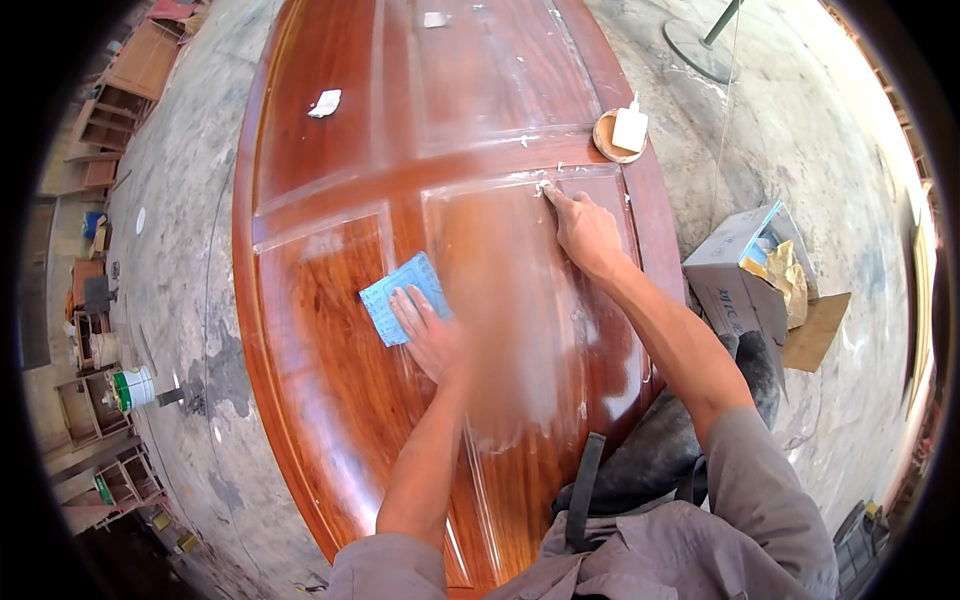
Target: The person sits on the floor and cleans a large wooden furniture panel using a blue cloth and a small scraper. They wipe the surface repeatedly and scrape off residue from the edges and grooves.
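A large glossy red-brown wooden door (410,205) with raised panels lies flat before me. My left hand (430,333) rests on a blue sheet (402,282) that looks like sandpaper, near the door's middle. Its fingers lie flat over the sheet; the thumb is hidden. My right hand (588,233) is farther off and to the right, at the corner of a panel's moulding. Its index finger reaches out to small white crumbs (541,188), while the other fingers curl in. Whether it pinches something small cannot be made out.
A white bottle (629,131) stands in a round shallow dish (605,143) on the door's right edge. White scraps (325,103) lie farther up. An open carton (735,262) sits on the floor at right, by a round metal base (698,55). A white bucket (134,389) and wooden furniture stand left.
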`<move>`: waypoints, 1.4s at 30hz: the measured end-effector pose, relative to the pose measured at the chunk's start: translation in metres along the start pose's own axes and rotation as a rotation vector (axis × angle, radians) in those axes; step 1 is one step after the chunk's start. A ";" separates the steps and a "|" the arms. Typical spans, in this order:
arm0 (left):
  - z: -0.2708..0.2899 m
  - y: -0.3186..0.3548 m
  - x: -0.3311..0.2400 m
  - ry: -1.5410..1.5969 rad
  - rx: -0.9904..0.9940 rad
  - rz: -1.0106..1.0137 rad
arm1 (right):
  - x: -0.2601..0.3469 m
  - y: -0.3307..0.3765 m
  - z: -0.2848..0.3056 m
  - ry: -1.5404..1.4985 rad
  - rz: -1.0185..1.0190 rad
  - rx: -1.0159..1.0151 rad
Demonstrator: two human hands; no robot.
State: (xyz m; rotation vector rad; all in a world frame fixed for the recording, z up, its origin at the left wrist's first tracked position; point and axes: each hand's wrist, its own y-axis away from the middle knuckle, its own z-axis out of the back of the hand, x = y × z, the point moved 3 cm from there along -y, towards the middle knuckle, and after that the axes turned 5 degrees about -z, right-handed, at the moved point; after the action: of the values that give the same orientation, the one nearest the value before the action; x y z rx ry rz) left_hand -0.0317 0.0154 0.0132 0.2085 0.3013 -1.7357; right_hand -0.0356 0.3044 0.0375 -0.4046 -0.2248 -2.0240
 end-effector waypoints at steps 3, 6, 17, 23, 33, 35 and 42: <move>0.006 -0.002 0.009 0.007 0.054 0.064 | 0.012 0.024 0.003 -0.039 -0.036 0.081; 0.002 -0.001 0.018 -0.015 -0.013 0.012 | 0.020 0.035 0.006 -0.057 -0.044 0.098; 0.002 -0.001 0.012 -0.009 0.006 0.031 | 0.018 0.020 0.003 -0.038 -0.043 0.143; 0.003 0.003 0.008 -0.039 0.038 0.049 | 0.008 0.047 0.005 -0.022 -0.040 0.155; -0.006 0.003 0.014 -0.061 -0.006 0.003 | -0.016 0.107 0.034 -0.036 -0.049 0.126; -0.007 0.000 0.017 -0.067 -0.038 -0.019 | -0.016 0.112 0.031 -0.046 -0.037 0.129; 0.001 0.001 0.007 -0.025 0.017 0.014 | -0.019 0.083 0.020 0.017 -0.034 0.119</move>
State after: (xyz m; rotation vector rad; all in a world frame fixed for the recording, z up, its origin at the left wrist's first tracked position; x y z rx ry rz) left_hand -0.0321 0.0086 0.0115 0.2004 0.2662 -1.7261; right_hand 0.0492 0.2874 0.0476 -0.3104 -0.3412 -2.0354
